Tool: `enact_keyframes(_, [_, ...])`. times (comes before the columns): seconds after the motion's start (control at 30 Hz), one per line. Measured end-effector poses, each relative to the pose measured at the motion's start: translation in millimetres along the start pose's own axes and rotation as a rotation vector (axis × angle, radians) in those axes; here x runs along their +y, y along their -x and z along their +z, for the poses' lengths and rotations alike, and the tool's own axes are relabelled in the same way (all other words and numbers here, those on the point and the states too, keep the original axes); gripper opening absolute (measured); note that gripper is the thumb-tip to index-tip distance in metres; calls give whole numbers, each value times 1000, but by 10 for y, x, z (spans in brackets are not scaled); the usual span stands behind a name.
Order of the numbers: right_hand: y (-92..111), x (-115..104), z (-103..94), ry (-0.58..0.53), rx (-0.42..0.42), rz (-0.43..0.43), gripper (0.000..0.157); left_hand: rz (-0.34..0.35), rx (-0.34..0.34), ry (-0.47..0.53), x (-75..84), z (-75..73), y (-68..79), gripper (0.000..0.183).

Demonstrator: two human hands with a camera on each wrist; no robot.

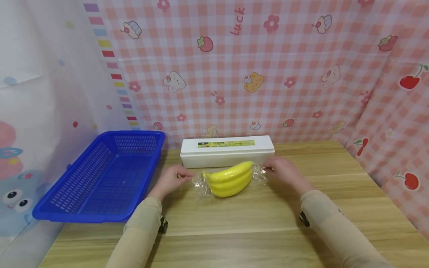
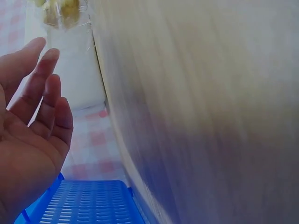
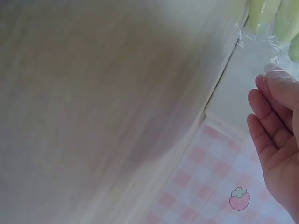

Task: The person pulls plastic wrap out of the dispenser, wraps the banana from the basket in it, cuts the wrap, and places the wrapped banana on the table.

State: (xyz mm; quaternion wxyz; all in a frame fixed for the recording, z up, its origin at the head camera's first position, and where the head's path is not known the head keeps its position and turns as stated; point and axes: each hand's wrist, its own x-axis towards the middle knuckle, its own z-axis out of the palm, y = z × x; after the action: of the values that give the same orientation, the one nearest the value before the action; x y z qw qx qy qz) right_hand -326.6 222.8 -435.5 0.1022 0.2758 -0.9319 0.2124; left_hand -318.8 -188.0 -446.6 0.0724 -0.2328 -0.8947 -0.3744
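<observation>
A bunch of yellow bananas [image 1: 231, 179], shiny and covered in clear plastic wrap [image 1: 202, 185], lies on the table before a long white box [image 1: 228, 159]. At the wrap's left end is my left hand [image 1: 171, 179]. Its thumb and forefinger [image 2: 50, 55] are slightly apart, and I see no film between them in the left wrist view. On the other side, my right hand [image 1: 285, 173] pinches the wrap's right end between thumb and forefinger; its other fingers [image 3: 261, 105] are loosely bent. Part of the bananas [image 3: 285, 18] shows in the right wrist view.
A blue plastic basket [image 1: 129, 208] with slotted walls stands on the left of the wooden table [image 1: 234, 234]. The white box carries a yellow-green label [image 1: 226, 144]. Behind it hangs a pink checked cloth [image 1: 221, 67], and more cloth covers both sides.
</observation>
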Motion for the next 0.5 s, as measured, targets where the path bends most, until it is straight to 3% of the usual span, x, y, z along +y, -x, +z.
enact_keyframes(0.3, [7,91,-75,-26,-25,-20,11,20,-63,-33,11,-8,19,10])
enact_keyframes(0.5, [-11,118,-200,-47,19,11,8,-17,-64,-64,66,-24,7,14])
